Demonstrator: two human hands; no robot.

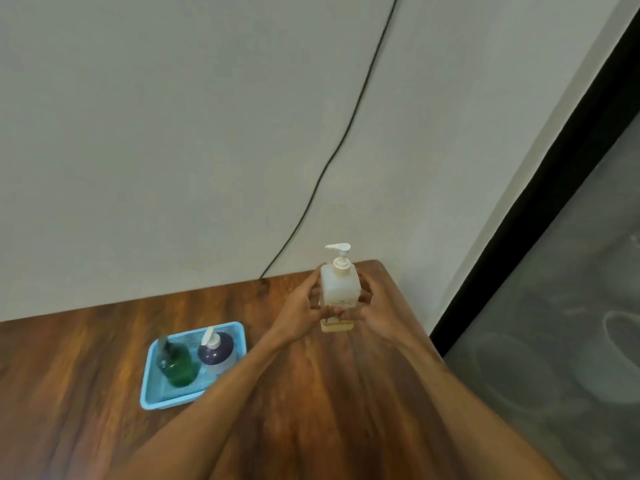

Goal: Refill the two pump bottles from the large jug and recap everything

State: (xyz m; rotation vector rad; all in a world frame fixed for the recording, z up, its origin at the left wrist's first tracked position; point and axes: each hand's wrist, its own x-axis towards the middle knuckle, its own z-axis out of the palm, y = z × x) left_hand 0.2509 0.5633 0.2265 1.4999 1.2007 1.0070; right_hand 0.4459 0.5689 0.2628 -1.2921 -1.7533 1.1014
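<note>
A large white square jug with a white pump top stands upright near the far right corner of the wooden table. My left hand grips its left side and my right hand grips its right side, fingers meeting across the front label. A green pump bottle with a dark pump and a purple-topped pump bottle with a white pump stand side by side in a light blue tray at the left.
A grey wall runs behind the table, with a black cable hanging down to the table's back edge. The table's right edge drops to a dark grey floor beside a black frame.
</note>
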